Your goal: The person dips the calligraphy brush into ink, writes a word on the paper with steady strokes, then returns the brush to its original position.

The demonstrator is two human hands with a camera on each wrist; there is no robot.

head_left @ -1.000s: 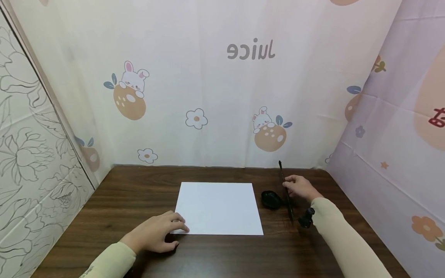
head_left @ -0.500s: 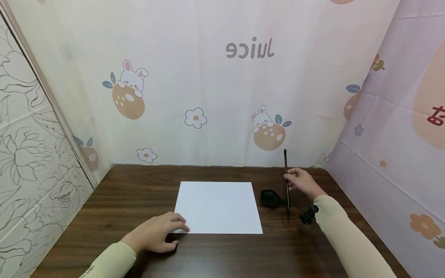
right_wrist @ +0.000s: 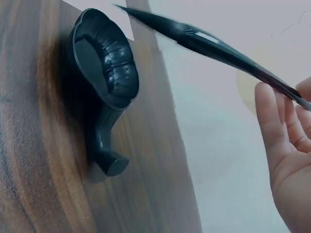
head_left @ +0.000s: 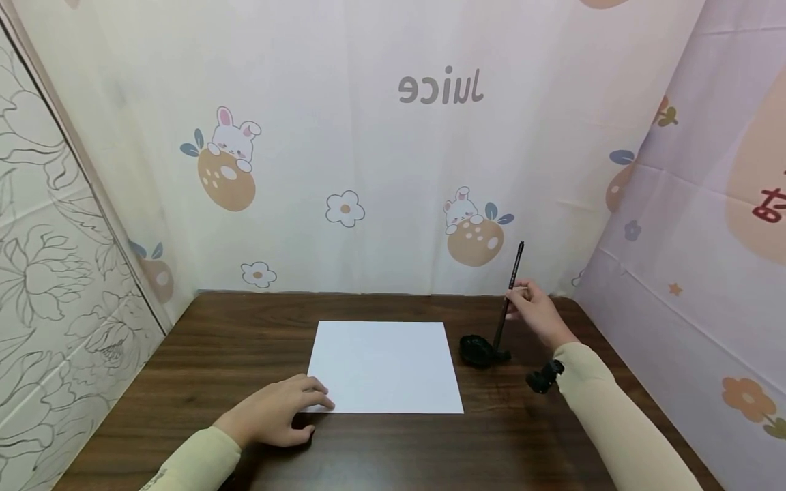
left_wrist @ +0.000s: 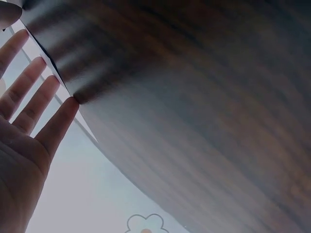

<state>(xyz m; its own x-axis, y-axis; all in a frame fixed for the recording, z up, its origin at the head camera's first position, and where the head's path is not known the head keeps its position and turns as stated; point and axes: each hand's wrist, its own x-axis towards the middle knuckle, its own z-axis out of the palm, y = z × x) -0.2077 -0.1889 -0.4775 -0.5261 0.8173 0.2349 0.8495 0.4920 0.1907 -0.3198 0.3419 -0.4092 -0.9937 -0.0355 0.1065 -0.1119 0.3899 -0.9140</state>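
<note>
A black calligraphy brush (head_left: 502,326) is pinched between the thumb and fingers of my right hand (head_left: 537,315). In the head view it slants, top end up and to the right, bristle end overlapping a black ink dish (head_left: 475,350). The right wrist view shows the dark pointed bristles (right_wrist: 150,20) raised above the dish, which has a scalloped bowl and a stubby handle (right_wrist: 104,155). A blank white sheet of paper (head_left: 383,368) lies left of the dish. My left hand (head_left: 273,411) rests with extended fingers at its near left corner.
A dark wooden table (head_left: 393,447) carries everything. Behind it hangs a pale printed curtain (head_left: 295,136), with more patterned cloth (head_left: 700,225) along the right side. A small black device (head_left: 543,377) is strapped at the right wrist.
My right hand has lifted the brush and tilted it, the top end rising rightward and the bristle end swinging left over the dish. The left hand and paper have stayed put.
</note>
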